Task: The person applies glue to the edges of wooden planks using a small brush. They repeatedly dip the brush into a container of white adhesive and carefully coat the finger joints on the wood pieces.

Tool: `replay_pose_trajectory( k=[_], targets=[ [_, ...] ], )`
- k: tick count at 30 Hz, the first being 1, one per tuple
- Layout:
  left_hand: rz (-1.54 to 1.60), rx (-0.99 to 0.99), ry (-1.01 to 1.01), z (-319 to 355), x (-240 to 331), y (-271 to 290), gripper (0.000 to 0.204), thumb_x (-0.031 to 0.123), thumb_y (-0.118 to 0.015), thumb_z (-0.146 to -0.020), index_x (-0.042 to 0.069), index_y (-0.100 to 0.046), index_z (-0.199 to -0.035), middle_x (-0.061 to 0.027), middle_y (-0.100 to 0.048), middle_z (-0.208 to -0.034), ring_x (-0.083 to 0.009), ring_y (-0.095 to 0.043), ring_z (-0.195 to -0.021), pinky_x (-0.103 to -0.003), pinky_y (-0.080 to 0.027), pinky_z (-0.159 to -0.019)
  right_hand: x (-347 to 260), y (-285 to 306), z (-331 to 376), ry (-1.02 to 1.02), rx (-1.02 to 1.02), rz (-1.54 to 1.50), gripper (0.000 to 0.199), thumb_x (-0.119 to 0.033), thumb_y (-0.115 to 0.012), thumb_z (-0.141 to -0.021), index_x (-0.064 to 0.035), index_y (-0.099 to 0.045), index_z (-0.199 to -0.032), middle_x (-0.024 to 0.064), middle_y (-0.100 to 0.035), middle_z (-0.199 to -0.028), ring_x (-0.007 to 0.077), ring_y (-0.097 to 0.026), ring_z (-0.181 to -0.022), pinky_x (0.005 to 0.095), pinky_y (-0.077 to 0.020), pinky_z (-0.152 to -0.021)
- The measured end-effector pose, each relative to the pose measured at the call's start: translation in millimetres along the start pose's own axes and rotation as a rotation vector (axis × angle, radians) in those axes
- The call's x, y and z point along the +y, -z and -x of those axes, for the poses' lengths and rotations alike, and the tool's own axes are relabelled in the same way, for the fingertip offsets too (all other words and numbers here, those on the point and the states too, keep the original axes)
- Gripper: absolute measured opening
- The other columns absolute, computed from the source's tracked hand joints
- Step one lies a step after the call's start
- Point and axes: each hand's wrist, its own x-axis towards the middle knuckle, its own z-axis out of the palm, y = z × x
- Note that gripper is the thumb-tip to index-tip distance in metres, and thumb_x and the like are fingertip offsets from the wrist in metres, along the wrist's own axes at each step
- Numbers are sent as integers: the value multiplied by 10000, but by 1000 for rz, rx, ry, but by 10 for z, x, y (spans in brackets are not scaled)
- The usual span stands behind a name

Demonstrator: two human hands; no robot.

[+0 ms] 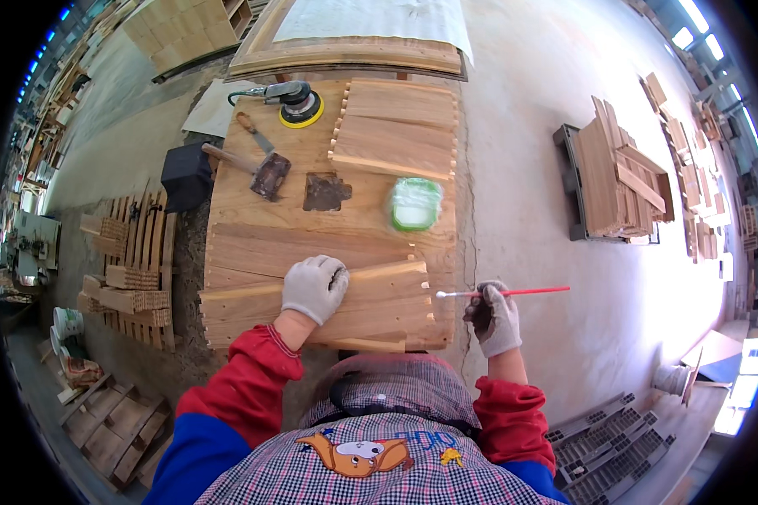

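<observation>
My left hand (316, 286), in a whitish glove, has its fingers curled over the upper edge of a wooden board (370, 305) at the near side of the workbench. Small joint teeth line the board's right end, with whitish marks on them. My right hand (493, 320), in a glove with dark-stained fingers, grips a thin brush (535, 291) by its red handle. The brush's white tip points left, just off the board's toothed end. Beyond the board stands a green-and-white plastic tub (416, 204), wrapped in clear film.
Across the bench (253, 215) lie a mallet (269, 175), a wood-handled scraper (255, 135), a sander (299, 105) with a yellow-rimmed pad, and more toothed boards (400, 126). A black box (187, 177) is at the left. Stacked wood (619, 181) stands on the right floor.
</observation>
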Motion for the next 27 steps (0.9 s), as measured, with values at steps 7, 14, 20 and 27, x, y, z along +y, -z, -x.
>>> replay_pose_trajectory(
  k=[7, 14, 20, 27],
  targets=[
    [-6, 7, -13, -2, -33, -24, 149, 267, -640, -886, 121, -671, -874, -85, -682, -888, -325, -653, -864, -465, -503, -768, 217, 80, 27, -1, 92, 53, 115, -180, -618, -997, -77, -590, -1042, 74, -628, -768, 208, -637, -604, 356, -559, -538],
    [-14, 17, -11, -6, -38, -33, 143, 262, -643, -878, 123, -671, -865, -80, -684, -878, -320, -658, -854, -464, -506, -762, 196, -39, -84, 35, 21, 257, 121, -178, -622, -995, -63, -598, -1021, 59, -619, -776, 180, -634, -628, 337, -563, -563],
    [-17, 20, -13, -5, -30, -33, 136, 258, -648, -873, 124, -668, -862, -78, -683, -875, -317, -658, -848, -460, -508, -757, 147, -154, -105, 107, -38, 362, 122, -159, -614, -1000, -41, -613, -1031, 56, -629, -805, 167, -649, -654, 326, -582, -602],
    [-12, 19, -12, -2, -28, -23, 136, 257, -650, -870, 123, -669, -864, -79, -681, -875, -321, -657, -849, -463, -510, -759, 163, -119, -97, 92, -23, 369, 131, -174, -628, -998, -45, -614, -1014, 60, -637, -802, 164, -647, -638, 325, -583, -583]
  ],
)
